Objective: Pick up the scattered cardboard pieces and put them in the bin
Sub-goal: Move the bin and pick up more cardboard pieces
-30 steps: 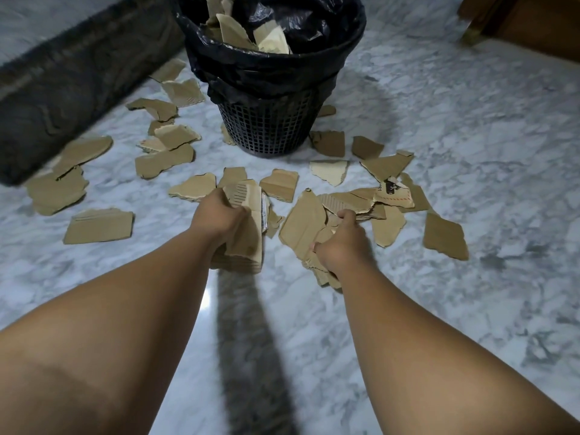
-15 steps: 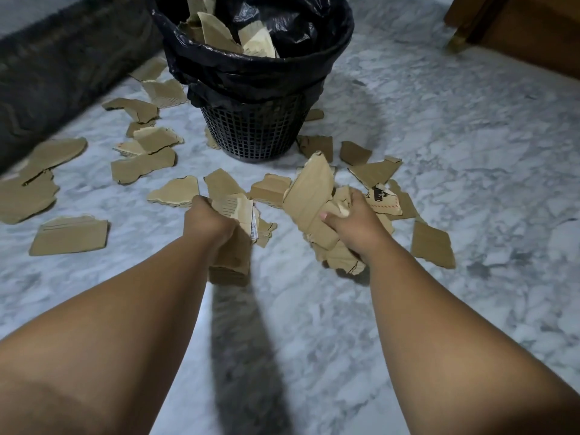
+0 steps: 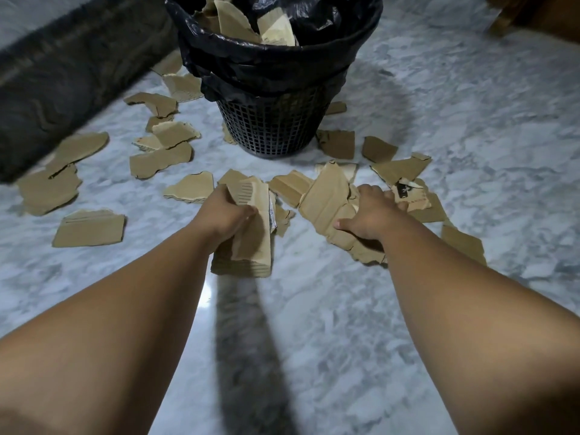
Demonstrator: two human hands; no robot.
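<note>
Both hands reach out low over the white and grey marble floor [image 3: 329,324], and a long dark shadow [image 3: 248,340] lies on it between the arms. The left hand [image 3: 224,211] has its grip clenched round a thick stack of flat brown cardboard pieces [image 3: 252,243], fingers curled over the top. The stack hangs down with its low edge near the floor; I cannot tell if it touches. The right hand [image 3: 372,215] has its grip tight on a messy bunch of torn brown cardboard pieces [image 3: 328,199], with the thumb pressed on the front and one big piece sticking up.

Just beside this hand lies a small cardboard piece with black print [image 3: 408,194]. Many loose brown cardboard scraps [image 3: 89,228] lie flat on the floor, most on the left and some on the right.

Past the hands stands the round black mesh plastic bin [image 3: 270,130], upright, lined with a shiny black plastic bag [image 3: 266,67] folded over its rim. Pale cardboard pieces in the bin [image 3: 232,22] poke up above the rim. Scraps lie all round its foot.

Far left is a dark fuzzy rug edge [image 3: 62,83]. In the top right corner is a bit of brown wooden furniture [image 3: 533,14].
</note>
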